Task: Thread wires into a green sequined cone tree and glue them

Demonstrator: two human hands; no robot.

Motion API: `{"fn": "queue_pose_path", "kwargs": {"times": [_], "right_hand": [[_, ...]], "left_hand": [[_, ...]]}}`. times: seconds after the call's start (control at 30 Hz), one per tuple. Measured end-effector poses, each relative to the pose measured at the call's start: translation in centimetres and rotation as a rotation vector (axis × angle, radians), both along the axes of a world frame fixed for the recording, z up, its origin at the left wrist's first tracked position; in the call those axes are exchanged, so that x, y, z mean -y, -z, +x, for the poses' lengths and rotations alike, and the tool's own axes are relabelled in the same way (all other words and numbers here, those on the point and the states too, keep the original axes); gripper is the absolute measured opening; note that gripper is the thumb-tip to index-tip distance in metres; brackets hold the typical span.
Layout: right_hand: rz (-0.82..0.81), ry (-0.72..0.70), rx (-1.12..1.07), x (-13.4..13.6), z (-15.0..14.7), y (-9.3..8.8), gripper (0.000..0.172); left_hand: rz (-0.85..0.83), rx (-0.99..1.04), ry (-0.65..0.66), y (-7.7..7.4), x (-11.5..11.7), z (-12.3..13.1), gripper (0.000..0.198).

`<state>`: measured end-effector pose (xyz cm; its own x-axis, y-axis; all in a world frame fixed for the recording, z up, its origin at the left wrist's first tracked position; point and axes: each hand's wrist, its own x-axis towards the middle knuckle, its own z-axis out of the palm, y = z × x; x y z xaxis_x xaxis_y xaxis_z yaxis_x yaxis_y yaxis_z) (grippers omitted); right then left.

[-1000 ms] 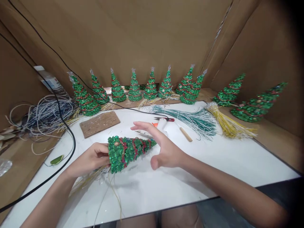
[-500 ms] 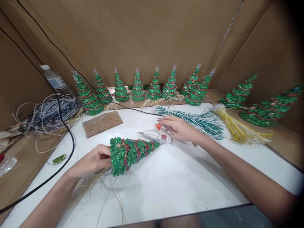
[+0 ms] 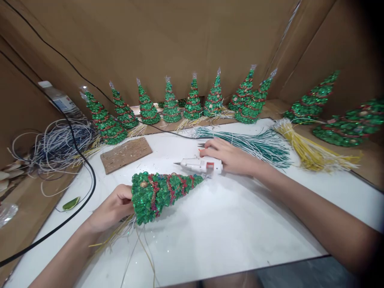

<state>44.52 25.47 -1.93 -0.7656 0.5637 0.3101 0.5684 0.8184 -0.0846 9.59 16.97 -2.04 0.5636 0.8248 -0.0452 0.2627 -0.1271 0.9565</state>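
Observation:
My left hand [image 3: 112, 208] grips the base of a green sequined cone tree [image 3: 160, 193] with red bead garlands. The tree lies on its side with its tip pointing right, and loose yellow and white wires trail from its base. My right hand [image 3: 229, 156] rests curled over the rear of a white glue gun [image 3: 199, 165] lying on the white table [image 3: 228, 228], nozzle pointing left. Scissors with a dark handle [image 3: 201, 145] lie just behind that hand.
A row of several finished green trees [image 3: 171, 106] stands along the cardboard back wall, with more lying at the right [image 3: 348, 124]. Bundles of green wire [image 3: 255, 144] and yellow wire [image 3: 312, 154] lie at the right. A cardboard scrap [image 3: 126, 154], a wire coil [image 3: 57, 146] and a black cable [image 3: 87, 168] are at the left.
My right hand left the tree's tip, reached back to the glue gun and closed over its rear. The gun has turned a little on the table. My left hand kept its hold on the tree.

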Motion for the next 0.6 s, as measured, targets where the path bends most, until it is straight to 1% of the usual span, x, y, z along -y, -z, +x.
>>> {"fn": "queue_pose_path", "kwargs": {"times": [0.07,0.17,0.23,0.3,0.43,0.6], "right_hand": [[0.057,0.011,-0.086,0.5,-0.2,-0.8,0.026],[0.167,0.058,-0.247,1.9,-1.0,-1.8,0.028],[0.247,0.108,-0.351,3.0,-1.8,-1.9,0.027],[0.301,0.142,-0.42,4.1,-2.5,-1.7,0.025],[0.363,0.123,-0.439,5.9,-3.7,-0.9,0.021],[0.413,0.092,-0.387,7.2,-4.8,-0.8,0.029]], "left_hand": [[0.0,0.021,-0.025,0.1,0.2,0.2,0.024],[-0.007,0.072,-0.049,0.2,0.4,0.4,0.021],[-0.02,0.098,-0.066,0.3,0.5,0.5,0.019],[-0.036,0.107,-0.082,0.4,0.5,0.4,0.02],[-0.051,0.09,-0.066,0.7,0.4,0.1,0.021],[-0.068,0.135,-0.059,0.9,0.3,0.0,0.018]]}}
